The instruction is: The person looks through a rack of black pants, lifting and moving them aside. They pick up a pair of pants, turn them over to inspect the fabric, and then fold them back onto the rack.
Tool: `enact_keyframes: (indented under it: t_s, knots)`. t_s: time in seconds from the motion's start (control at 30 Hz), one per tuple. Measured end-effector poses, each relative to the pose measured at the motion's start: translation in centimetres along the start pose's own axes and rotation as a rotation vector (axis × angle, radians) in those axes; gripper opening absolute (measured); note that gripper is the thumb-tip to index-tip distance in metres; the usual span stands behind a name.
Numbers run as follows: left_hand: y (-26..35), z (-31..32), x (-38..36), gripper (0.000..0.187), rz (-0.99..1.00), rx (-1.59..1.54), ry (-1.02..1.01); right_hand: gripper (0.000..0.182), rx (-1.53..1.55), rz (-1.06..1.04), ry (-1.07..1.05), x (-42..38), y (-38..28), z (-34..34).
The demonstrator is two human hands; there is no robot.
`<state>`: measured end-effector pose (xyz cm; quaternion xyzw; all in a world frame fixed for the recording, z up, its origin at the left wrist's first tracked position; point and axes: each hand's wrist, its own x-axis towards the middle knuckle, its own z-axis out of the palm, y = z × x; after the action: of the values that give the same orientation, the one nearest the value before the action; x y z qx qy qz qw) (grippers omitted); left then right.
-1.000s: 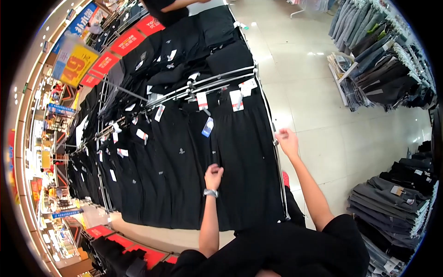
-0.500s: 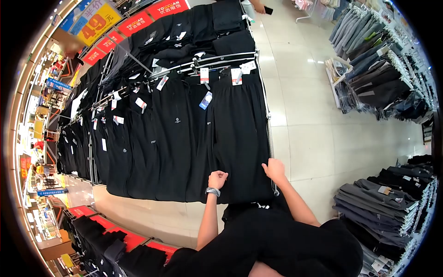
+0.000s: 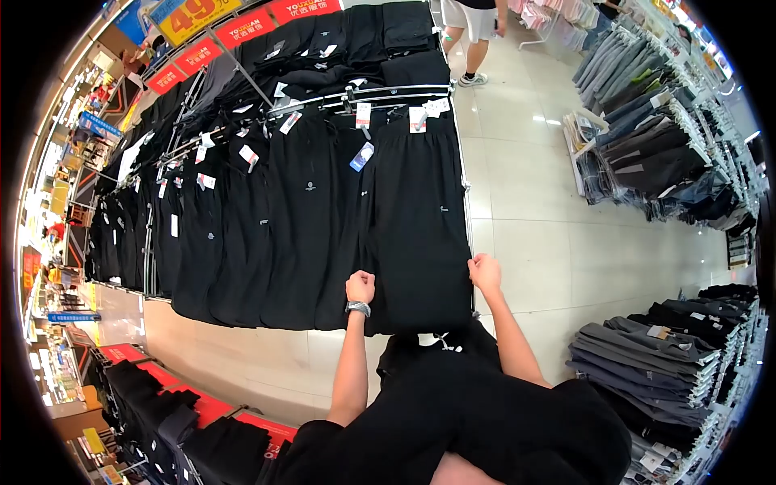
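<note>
A pair of black trousers lies flat on the near right end of the display rack, its waistband toward the back with a white and red tag. My left hand, with a silver watch at the wrist, is closed on the left edge of the trouser legs. My right hand is closed at their right edge, beside the rack's metal side rail. The pinched fabric is mostly hidden by my fingers. More black trousers lie in a row directly left, with a blue tag between.
Folded dark clothes fill the rack's rear tier. Red signs and a yellow price sign stand behind. Hanging trousers and folded stacks line the right side. A person in white shorts stands in the aisle.
Both hands have shifted slightly away from my body and apart, and the trouser legs look wider and smoother. The person at the back has come further into view.
</note>
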<state>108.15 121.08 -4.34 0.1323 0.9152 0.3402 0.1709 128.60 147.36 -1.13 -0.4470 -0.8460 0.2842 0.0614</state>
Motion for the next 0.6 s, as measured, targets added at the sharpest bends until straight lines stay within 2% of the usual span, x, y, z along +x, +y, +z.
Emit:
enact_keyframes:
  t_s: [0.1,0.17,0.2,0.27,0.37,0.4,0.47,0.53,0.57,0.6]
  knots:
    - [0.5,-1.2,-0.6,0.021,-0.008,-0.024,-0.03,0.027,0.163,0.076,-0.083,-0.1,0.0,-1.1]
    - [0.7,-1.8,-1.8,0.023,-0.016,0.014,-0.076,0.032,0.3,0.191,-0.39,-0.9,-0.8,-3.1]
    - [1.2,-2.4,-2.9,0.025,0.002,0.055,-0.067,0.032,0.299,0.188,-0.382,-1.1,-0.7,-3.1]
    - [1.2,-3.0,-4.9,0.026,-0.018,0.101,-0.12,0.036,0.257,0.223,-0.553,-2.3,0.2,-2.4]
    - [1.5,-3.6,-7.9,0.034,-0.029,0.161,-0.127,0.036,0.193,0.219,-0.65,-5.1,0.8,-1.8]
    - [1.6,-3.7,-8.6,0.037,-0.005,0.183,-0.124,0.034,0.159,0.217,-0.65,-6.1,0.7,-1.7]
    - [2.2,-4.1,-9.7,0.039,-0.004,0.18,-0.123,0.03,0.031,0.045,-0.515,-7.4,0.9,-1.7]
    - [2.3,-4.6,-10.2,0.039,0.044,0.138,-0.108,0.027,0.04,0.124,-0.473,-7.7,0.7,-1.9]
    - [1.9,-4.6,-10.5,0.039,0.071,0.099,-0.102,0.026,-0.065,0.061,-0.308,-7.8,0.5,-1.5]
    - [2.0,-5.0,-11.0,0.039,0.068,0.086,-0.093,0.026,-0.059,0.06,-0.282,-7.4,-0.3,-1.8]
